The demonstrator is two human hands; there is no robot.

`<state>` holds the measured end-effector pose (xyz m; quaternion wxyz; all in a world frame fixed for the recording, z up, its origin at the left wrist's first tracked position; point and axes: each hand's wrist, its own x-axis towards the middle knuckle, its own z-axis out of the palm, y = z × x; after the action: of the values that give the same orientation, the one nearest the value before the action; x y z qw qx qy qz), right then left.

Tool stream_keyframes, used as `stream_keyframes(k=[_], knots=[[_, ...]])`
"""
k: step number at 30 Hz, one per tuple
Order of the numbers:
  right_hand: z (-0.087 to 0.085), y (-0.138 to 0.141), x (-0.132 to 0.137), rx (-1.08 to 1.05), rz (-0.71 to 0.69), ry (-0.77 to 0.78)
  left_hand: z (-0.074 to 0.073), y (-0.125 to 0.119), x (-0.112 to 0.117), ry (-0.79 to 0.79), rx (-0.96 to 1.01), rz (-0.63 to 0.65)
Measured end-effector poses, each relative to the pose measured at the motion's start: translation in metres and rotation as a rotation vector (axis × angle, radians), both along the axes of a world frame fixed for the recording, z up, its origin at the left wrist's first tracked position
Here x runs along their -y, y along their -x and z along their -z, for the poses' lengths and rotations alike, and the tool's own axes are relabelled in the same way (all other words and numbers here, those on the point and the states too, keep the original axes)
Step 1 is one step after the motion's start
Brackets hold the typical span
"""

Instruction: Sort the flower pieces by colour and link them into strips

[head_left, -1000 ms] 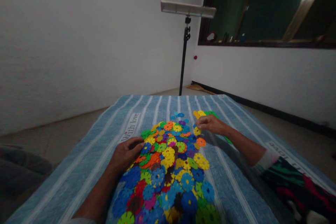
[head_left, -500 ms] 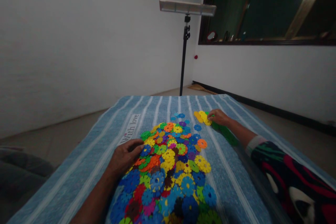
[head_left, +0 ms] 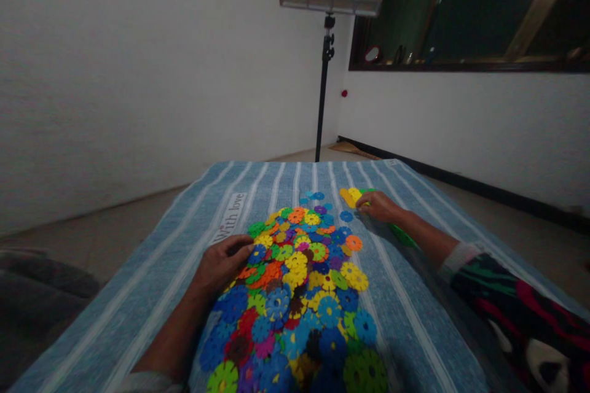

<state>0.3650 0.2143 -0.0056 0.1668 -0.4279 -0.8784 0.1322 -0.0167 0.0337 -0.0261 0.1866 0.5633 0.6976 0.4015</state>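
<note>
A pile of flat, flower-shaped plastic discs (head_left: pixel 299 295) in several colours lies on a blue striped cloth (head_left: pixel 152 295). My left hand (head_left: pixel 224 264) rests at the pile's left edge, fingers curled onto the discs, nothing clearly gripped. My right hand (head_left: pixel 380 206) reaches to the far right, its fingers down on a small group of yellow discs (head_left: pixel 351 195) set apart from the pile. Green discs (head_left: pixel 401 236) lie partly hidden beside my right forearm. A few blue discs (head_left: pixel 318 198) sit alone beyond the pile.
The cloth bears the words "With love" (head_left: pixel 229 217). A light panel on a black stand (head_left: pixel 325 67) rises behind the cloth's far edge. White walls meet in the corner; a dark window (head_left: pixel 461 6) is at upper right. Something dark lies at the left edge (head_left: pixel 37 288).
My right hand moved from the pile's right edge out to the separate yellow discs and stays there. My left hand has barely moved. The view tilted slightly.
</note>
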Motion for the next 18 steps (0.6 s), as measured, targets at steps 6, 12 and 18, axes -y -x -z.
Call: stream_keyframes(k=[6,12,18], knots=[[-0.005,0.027,0.064,0.011,-0.423,0.109,0.002,0.000,0.000,0.004,0.019,0.027],[-0.005,0.035,0.110,0.227,-0.426,0.007,-0.004,-0.007,0.002,-0.009,0.040,0.010],[0.000,0.036,0.131,0.311,-0.338,-0.086,-0.005,-0.007,0.002,-0.026,0.051,0.024]])
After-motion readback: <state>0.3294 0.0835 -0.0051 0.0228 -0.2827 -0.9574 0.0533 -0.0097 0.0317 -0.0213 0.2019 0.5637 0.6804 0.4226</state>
